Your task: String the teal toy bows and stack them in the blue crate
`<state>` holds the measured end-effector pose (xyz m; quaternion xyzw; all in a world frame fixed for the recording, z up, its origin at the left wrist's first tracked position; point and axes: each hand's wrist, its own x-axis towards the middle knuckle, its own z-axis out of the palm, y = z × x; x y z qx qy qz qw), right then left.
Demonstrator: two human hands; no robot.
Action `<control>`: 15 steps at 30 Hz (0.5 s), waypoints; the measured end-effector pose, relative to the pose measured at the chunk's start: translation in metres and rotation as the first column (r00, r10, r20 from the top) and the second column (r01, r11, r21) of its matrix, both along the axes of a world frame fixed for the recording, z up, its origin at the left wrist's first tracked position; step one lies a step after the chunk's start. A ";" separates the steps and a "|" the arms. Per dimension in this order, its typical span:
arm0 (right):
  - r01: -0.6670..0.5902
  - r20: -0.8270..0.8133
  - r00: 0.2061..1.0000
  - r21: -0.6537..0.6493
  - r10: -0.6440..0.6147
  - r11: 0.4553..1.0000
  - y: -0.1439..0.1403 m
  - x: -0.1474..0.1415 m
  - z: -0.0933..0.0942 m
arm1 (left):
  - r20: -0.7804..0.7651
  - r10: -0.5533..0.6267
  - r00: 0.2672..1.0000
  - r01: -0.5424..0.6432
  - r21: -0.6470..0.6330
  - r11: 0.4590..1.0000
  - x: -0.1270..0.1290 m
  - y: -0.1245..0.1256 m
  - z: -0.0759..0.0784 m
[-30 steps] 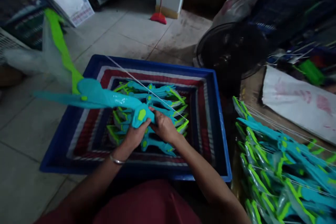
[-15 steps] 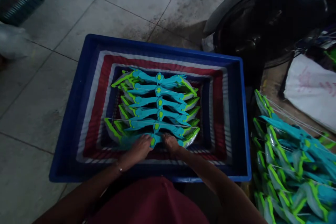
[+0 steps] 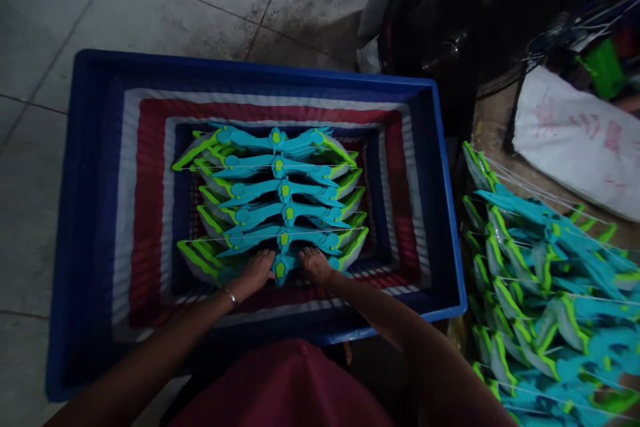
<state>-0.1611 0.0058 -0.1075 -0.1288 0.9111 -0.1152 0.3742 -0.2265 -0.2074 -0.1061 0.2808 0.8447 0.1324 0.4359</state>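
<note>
A: Where are the fingers?
B: Both hands lie flat, fingers together, gripping nothing: left hand (image 3: 256,271) and right hand (image 3: 314,263) press the nearest toy bow (image 3: 280,265) at the crate's (image 3: 445,227) near edge

A: Progress?
B: Six bows seem laid in; the heap of bows (image 3: 545,293) beside its right edge looks unpacked, partly cut off. The crate's floor is hidden
</note>
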 end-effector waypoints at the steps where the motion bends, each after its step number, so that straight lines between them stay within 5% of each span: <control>1: 0.004 0.013 1.000 0.000 -0.004 1.000 0.002 0.000 0.001 | 0.010 0.008 1.000 -0.008 0.005 1.000 0.001 0.000 -0.001; 15: -0.002 0.221 0.975 -0.071 0.017 0.997 0.019 -0.010 0.009 | 0.285 0.111 0.952 -0.095 -0.070 0.993 -0.014 -0.017 -0.037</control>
